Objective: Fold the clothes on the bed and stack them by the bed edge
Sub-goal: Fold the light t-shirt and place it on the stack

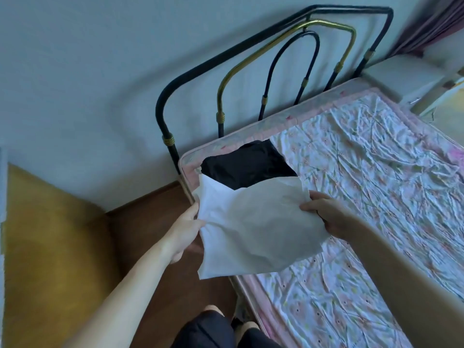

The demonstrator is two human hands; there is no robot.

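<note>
A folded white garment (256, 222) hangs in the air over the bed's near left corner, held flat between both hands. My left hand (185, 229) grips its left edge, thumb on top. My right hand (326, 214) grips its right edge, fingers under the cloth. Behind it, a folded black garment (246, 167) lies on the mattress corner by the headboard, partly hidden by the white one. The bed (376, 187) has a crumpled white and pink floral sheet.
A black and brass metal headboard (263, 79) stands against the wall. Brown floor (155, 242) and a yellow surface (50, 242) lie left of the bed. My legs in dark shorts (213, 330) stand at the bed edge. A white nightstand (406, 79) sits far right.
</note>
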